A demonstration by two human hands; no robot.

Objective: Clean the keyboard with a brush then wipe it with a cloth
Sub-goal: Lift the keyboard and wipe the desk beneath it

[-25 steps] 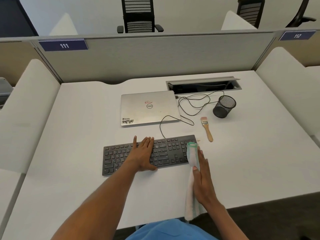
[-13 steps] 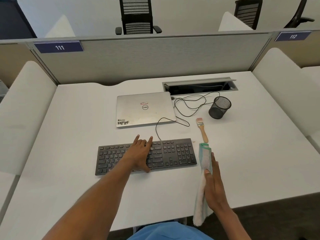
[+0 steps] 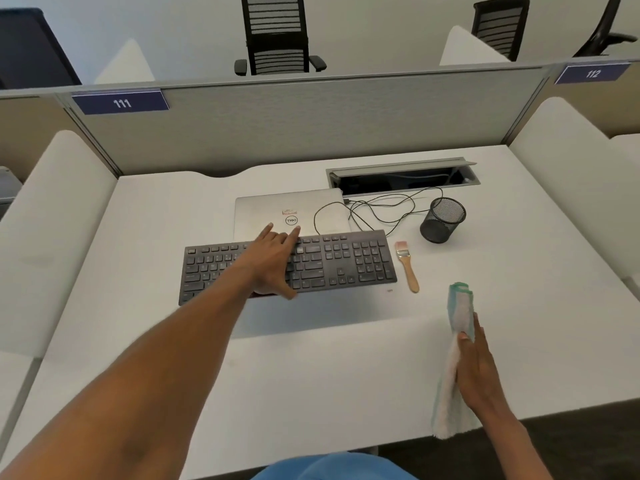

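Since a second ago the keyboard [image 3: 339, 261] has moved away, its far edge now over the laptop's [image 3: 263, 216] near edge. Its long axis runs left to right, keys up, with the number pad toward the brush [image 3: 407, 268] just right of it. The left hand [image 3: 273, 261] spans it, grip pinching far edge to near edge. The right hand [image 3: 479, 368], right of the keyboard and nearer, has its grip pinching the cloth [image 3: 459, 317]. Brushing looks done; wiping seems finished or paused.
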